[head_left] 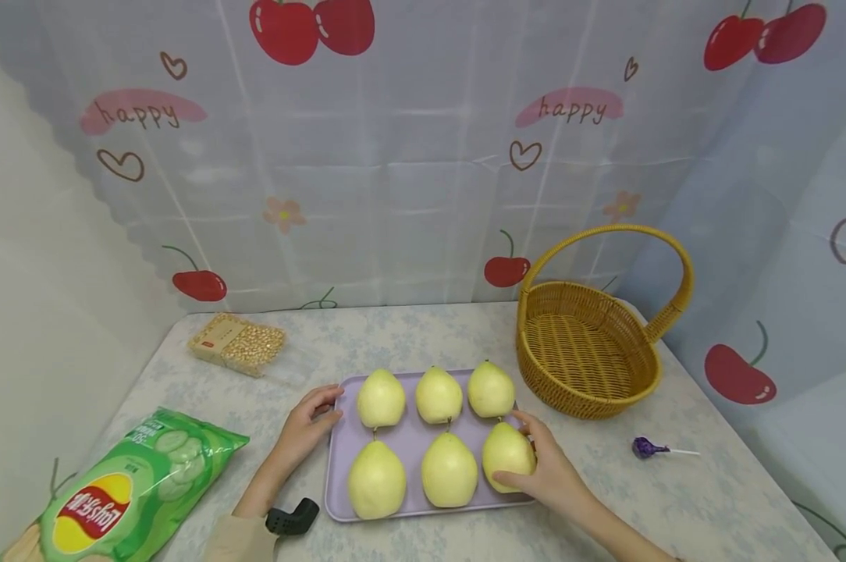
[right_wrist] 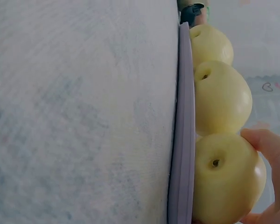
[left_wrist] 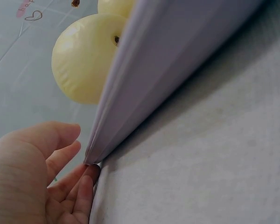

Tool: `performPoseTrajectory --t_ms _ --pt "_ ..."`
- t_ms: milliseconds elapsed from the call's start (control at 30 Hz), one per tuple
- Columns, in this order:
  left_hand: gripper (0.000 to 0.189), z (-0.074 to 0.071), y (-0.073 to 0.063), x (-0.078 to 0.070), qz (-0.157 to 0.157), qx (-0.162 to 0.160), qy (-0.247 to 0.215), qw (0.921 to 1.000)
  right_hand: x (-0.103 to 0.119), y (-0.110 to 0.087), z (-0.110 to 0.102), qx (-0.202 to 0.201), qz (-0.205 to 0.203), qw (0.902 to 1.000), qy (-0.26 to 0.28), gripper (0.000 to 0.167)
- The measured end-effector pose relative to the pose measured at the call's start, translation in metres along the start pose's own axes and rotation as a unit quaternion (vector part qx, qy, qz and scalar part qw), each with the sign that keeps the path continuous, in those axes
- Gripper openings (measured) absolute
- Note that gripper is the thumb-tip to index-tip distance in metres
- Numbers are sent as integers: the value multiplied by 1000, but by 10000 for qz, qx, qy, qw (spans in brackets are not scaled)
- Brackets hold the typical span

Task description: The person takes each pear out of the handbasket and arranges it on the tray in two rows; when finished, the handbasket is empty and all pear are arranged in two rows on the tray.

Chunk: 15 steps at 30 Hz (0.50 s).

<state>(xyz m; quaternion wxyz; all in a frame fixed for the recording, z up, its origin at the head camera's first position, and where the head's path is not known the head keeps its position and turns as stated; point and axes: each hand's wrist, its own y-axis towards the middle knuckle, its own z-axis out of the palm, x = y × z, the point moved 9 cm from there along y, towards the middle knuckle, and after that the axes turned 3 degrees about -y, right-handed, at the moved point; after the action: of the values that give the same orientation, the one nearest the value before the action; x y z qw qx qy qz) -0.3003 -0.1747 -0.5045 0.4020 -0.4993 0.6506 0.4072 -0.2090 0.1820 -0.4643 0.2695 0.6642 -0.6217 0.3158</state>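
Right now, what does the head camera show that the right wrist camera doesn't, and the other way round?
Only the head view shows the wicker basket, the chip bag, the purple lollipop, the left hand at the tray's corner, and all six pears. Only the right wrist view shows the stem end of the held pear close up and the tray edge-on. Both show the right hand curled round that pear on the lavender tray.

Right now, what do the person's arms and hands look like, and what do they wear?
Both hands are bare, without gloves or rings. The left hand comes from a beige sleeve, with a small black device at the wrist. The right hand shows a bare forearm; no sleeve is visible.
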Motion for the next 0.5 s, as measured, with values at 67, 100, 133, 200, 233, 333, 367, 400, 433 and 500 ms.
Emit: performPoseTrajectory --t_ms 67,100,133,200,233,333,367,400,433,500 --pt "38 1 0 0 -20 4 -28 10000 -1 -1 2 28 5 9999 -122 97" --pt "38 1 -1 0 -24 5 -38 10000 -1 -1 3 42 -3 9999 -164 98" --pt "38 1 -1 0 -21 -10 -33 10000 -1 -1 4 50 1 9998 -209 98" --pt "38 2 -2 -2 -26 -30 8 10000 -1 -3 5 62 3 9996 -263 99" --pt "38 2 -3 -4 -41 -40 22 10000 -1 -3 5 47 13 9996 -293 99" --pt "38 1 -6 -15 -56 -88 25 9999 0 -4 4 -55 1 9993 -369 100" --pt "38 1 -7 -20 -65 -75 31 9999 0 -4 3 -112 -2 9991 -399 100" --pt "38 1 -8 -25 -84 -53 34 9999 0 -4 2 -169 9 9989 -428 100" --pt "38 1 -9 -30 -119 -25 41 9999 0 -4 1 -225 27 9987 -462 100" --pt "38 0 -11 -35 -144 13 54 9999 0 -4 -1 -299 58 9984 -476 100"
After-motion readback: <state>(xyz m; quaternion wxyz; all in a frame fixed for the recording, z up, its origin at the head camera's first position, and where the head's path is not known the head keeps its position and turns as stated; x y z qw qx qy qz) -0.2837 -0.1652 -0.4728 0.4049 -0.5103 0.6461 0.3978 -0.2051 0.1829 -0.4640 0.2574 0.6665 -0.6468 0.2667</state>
